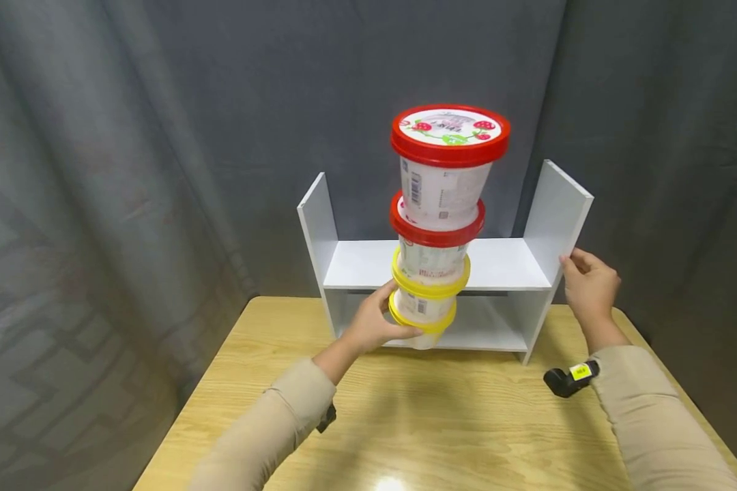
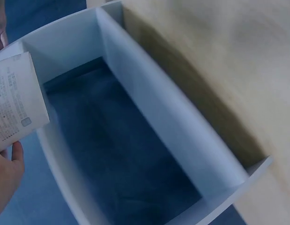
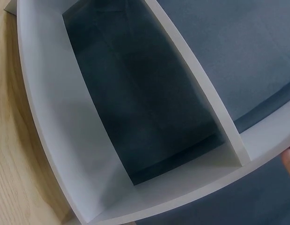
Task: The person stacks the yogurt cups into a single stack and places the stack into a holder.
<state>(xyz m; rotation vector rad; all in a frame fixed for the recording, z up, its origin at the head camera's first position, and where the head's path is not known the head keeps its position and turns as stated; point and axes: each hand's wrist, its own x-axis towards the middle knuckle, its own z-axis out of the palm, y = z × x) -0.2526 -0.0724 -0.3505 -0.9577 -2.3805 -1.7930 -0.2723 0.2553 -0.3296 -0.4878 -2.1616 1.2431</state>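
My left hand (image 1: 371,326) holds up a stack of tubs in front of the shelf, its fingers curled round the lowest tub (image 1: 426,339). Two tubs with yellow lids form the lower part. Above them are a smaller red-lidded tub (image 1: 432,261) and a larger red-lidded tub (image 1: 447,194) with strawberries printed on its lid. The stack leans slightly right in the head view. The left wrist view shows a white tub side with print (image 2: 18,98). My right hand (image 1: 592,285) pinches the front edge of the right panel of the white shelf (image 1: 362,262).
The two-level shelf stands at the back of a light wooden table (image 1: 442,423). Its side panels rise above the upper board. Grey curtains (image 1: 233,102) hang behind and at both sides. A black wrist camera (image 1: 568,380) sits at my right cuff.
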